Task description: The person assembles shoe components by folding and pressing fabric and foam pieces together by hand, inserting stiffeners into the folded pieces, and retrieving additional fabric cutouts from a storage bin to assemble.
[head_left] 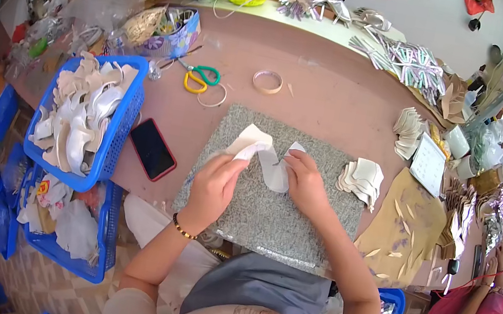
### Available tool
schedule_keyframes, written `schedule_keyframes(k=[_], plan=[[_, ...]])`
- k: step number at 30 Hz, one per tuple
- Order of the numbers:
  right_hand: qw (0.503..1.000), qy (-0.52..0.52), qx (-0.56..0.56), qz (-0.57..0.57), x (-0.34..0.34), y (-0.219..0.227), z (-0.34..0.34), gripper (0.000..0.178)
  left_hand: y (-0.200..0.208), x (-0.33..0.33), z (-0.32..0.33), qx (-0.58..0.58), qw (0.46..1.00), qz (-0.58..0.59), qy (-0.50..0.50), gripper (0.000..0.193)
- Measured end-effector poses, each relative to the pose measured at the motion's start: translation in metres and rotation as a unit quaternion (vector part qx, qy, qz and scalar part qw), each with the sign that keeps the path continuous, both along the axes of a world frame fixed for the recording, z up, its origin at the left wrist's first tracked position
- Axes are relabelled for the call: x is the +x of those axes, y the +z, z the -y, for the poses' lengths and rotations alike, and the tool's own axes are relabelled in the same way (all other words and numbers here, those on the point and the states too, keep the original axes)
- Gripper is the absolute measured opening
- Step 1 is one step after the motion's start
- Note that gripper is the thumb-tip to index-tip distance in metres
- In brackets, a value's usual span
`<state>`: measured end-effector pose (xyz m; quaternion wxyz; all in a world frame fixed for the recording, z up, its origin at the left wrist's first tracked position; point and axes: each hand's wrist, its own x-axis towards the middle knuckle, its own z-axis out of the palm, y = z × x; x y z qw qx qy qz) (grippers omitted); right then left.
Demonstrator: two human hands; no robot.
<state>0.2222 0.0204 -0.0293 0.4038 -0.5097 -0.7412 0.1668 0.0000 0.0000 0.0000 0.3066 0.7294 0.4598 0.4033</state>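
Cutout [263,154], 1 cream curved piece, lay at frame centre on the grey slab [293,225], its long axis running from upper left to lower right between 2 hands. Left hand [214,185] pinched its folded upper-left end shut; right hand [305,183] pressed down on the other end, fingers together. 1 stack [362,180] sat right, 1 phone [153,148] left, 1 scissors [201,77] above.

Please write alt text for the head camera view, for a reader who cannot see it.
Both hands, left hand and right hand, hold a curved white cut-out piece over a grey speckled slab on a pink table. Blue basket of similar pieces at left.
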Motion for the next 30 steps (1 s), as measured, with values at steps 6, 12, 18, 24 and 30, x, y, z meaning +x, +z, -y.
schedule_keyframes(k=[6, 12, 18, 24, 30], plan=[[0.995, 0.023, 0.043, 0.085, 0.004, -0.016, -0.002, 0.021, -0.012, 0.034, -0.062, 0.139, 0.971, -0.189, -0.037, 0.033], [0.995, 0.030, 0.065, 0.063, 0.001, -0.017, -0.001, 0.020, -0.015, 0.040, -0.106, -0.003, 0.961, -0.255, -0.109, 0.030], [0.997, 0.030, 0.060, 0.044, 0.004, -0.018, -0.003, 0.020, 0.001, 0.031, -0.080, 0.034, 0.984, -0.139, -0.109, 0.023], [0.998, 0.033, 0.042, 0.045, 0.005, -0.013, -0.002, 0.020, 0.025, 0.028, -0.029, 0.181, 0.968, -0.142, -0.104, 0.015], [0.996, 0.035, 0.042, 0.069, 0.008, -0.012, 0.001, 0.021, 0.085, 0.003, 0.026, 0.147, 0.987, 0.011, -0.063, 0.009]])
